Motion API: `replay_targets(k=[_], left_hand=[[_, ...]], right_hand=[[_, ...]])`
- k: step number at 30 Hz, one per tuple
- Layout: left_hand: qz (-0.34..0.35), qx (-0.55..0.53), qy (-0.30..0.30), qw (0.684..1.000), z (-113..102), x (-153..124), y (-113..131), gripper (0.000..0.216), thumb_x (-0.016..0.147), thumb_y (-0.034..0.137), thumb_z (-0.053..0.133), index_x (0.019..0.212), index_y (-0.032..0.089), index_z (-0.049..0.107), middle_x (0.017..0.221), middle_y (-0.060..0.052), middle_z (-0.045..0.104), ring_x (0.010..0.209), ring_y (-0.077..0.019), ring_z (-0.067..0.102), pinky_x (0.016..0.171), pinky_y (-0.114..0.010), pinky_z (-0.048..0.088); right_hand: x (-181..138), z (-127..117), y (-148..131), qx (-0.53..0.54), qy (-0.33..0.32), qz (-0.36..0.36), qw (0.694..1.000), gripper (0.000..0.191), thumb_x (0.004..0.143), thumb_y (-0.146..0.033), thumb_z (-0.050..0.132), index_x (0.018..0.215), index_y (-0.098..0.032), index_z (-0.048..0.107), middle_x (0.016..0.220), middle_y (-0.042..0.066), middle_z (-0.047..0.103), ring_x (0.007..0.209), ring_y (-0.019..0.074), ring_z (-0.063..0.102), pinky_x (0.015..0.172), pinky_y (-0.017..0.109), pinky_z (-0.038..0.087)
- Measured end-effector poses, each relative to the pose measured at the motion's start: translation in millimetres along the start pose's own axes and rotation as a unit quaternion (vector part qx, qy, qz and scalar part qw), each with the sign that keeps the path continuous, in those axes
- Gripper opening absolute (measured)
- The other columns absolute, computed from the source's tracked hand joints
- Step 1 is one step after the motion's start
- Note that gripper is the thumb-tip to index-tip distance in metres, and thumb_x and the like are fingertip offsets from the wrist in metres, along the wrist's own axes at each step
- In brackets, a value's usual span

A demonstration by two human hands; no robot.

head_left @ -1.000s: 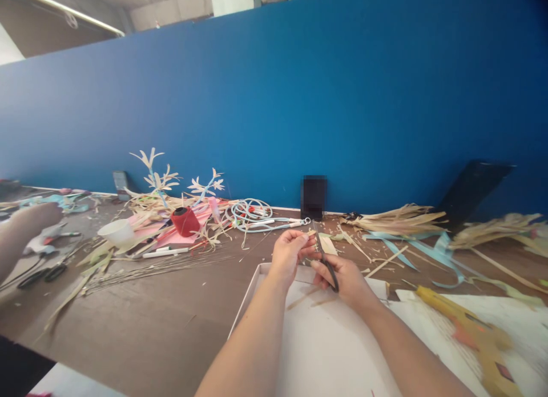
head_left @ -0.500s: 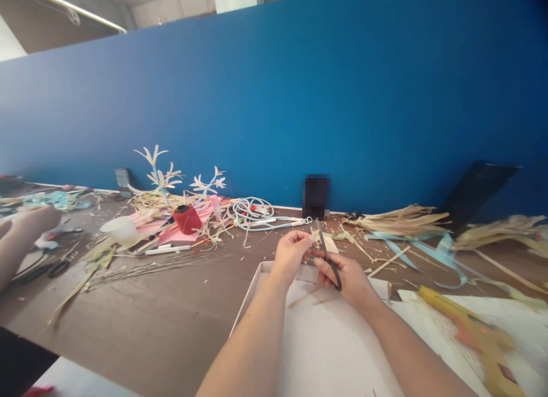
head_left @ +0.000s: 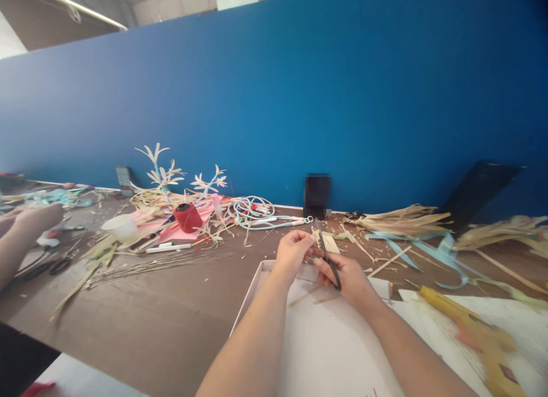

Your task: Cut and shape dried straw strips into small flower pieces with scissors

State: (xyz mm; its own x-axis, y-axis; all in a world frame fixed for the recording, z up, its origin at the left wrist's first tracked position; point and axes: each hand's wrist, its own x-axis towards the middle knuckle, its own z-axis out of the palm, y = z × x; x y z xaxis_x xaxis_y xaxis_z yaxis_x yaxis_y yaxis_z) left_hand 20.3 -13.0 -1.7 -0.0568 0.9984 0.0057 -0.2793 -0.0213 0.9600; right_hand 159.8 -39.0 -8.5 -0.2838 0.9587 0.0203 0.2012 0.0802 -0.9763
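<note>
My right hand [head_left: 342,274] is closed around the dark handles of a pair of scissors [head_left: 324,243], whose blades point up and away from me. Close beside it, my left hand [head_left: 293,254] pinches with thumb and fingertips; whatever lies in that pinch is too small to make out. The fingertips of both hands almost meet over the far end of a shallow white box [head_left: 329,340]. Two thin tan strips [head_left: 305,297] lie inside the box. Just beyond my hands, pale scraps [head_left: 329,241] are scattered on the brown table [head_left: 149,323].
A yellow glue gun [head_left: 471,323] lies on white paper at the right. Dried husk strips [head_left: 402,220] and blue ribbon [head_left: 445,251] sit behind it. Leftward are red thread [head_left: 187,217], a white cup [head_left: 120,228], thin wires [head_left: 162,268] and husk flowers [head_left: 165,174]. Another person's hand [head_left: 40,219] shows far left.
My hands and the scissors hold nearly the same pose. The view has shifted very slightly, and the other person's hand at the far left has moved a little.
</note>
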Motion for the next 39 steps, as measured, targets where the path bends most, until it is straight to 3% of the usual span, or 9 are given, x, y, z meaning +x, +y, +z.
replay_targets(k=[14, 18, 24, 32, 39], left_hand=[[0.002, 0.022, -0.012, 1.0, 1, -2, 4, 0.023, 0.064, 0.035, 0.067, 0.067, 0.014, 0.059, 0.064, -0.003, 0.06, 0.054, -0.0085, 0.052, 0.048, -0.018, 0.039], [0.023, -0.02, -0.002, 1.0, -2, 1, 1, 0.023, 0.061, 0.034, 0.07, 0.068, 0.014, 0.061, 0.064, 0.0, 0.057, 0.056, -0.0066, 0.049, 0.052, -0.018, 0.038], [0.025, -0.095, -0.002, 0.995, -4, 3, -1, 0.027, 0.061, 0.037, 0.071, 0.071, 0.013, 0.062, 0.06, 0.003, 0.051, 0.046, -0.0023, 0.039, 0.045, -0.016, 0.031], [0.011, -0.15, -0.003, 0.989, -2, 2, 4, 0.027, 0.061, 0.033, 0.073, 0.073, 0.012, 0.061, 0.067, -0.001, 0.056, 0.058, -0.0066, 0.052, 0.049, -0.016, 0.042], [0.012, -0.163, 0.004, 0.986, -3, 2, 5, 0.025, 0.062, 0.03, 0.072, 0.074, 0.011, 0.061, 0.072, -0.003, 0.059, 0.063, -0.0077, 0.055, 0.052, -0.016, 0.044]], right_hand=[[3, -1, 6, -0.02, 0.009, -0.006, 1.0, 0.051, 0.076, -0.048, 0.058, 0.113, -0.013, 0.062, 0.053, -0.001, 0.058, 0.047, 0.0112, 0.048, 0.049, 0.024, 0.037], [3, 0, 5, -0.016, 0.023, -0.004, 1.0, 0.053, 0.075, -0.05, 0.058, 0.112, -0.014, 0.062, 0.054, 0.0, 0.059, 0.048, 0.0119, 0.049, 0.05, 0.024, 0.039], [1, -1, 1, -0.003, 0.0, 0.018, 1.0, 0.054, 0.074, -0.048, 0.061, 0.114, -0.012, 0.06, 0.058, 0.001, 0.061, 0.05, 0.0121, 0.051, 0.052, 0.025, 0.04], [-4, -2, -7, -0.002, -0.036, 0.019, 0.999, 0.052, 0.074, -0.047, 0.061, 0.111, -0.011, 0.062, 0.059, 0.002, 0.063, 0.05, 0.0119, 0.051, 0.052, 0.025, 0.04], [-4, -3, -6, 0.005, -0.035, 0.02, 0.999, 0.052, 0.073, -0.049, 0.06, 0.111, -0.012, 0.063, 0.061, 0.003, 0.064, 0.051, 0.0125, 0.052, 0.052, 0.025, 0.04]])
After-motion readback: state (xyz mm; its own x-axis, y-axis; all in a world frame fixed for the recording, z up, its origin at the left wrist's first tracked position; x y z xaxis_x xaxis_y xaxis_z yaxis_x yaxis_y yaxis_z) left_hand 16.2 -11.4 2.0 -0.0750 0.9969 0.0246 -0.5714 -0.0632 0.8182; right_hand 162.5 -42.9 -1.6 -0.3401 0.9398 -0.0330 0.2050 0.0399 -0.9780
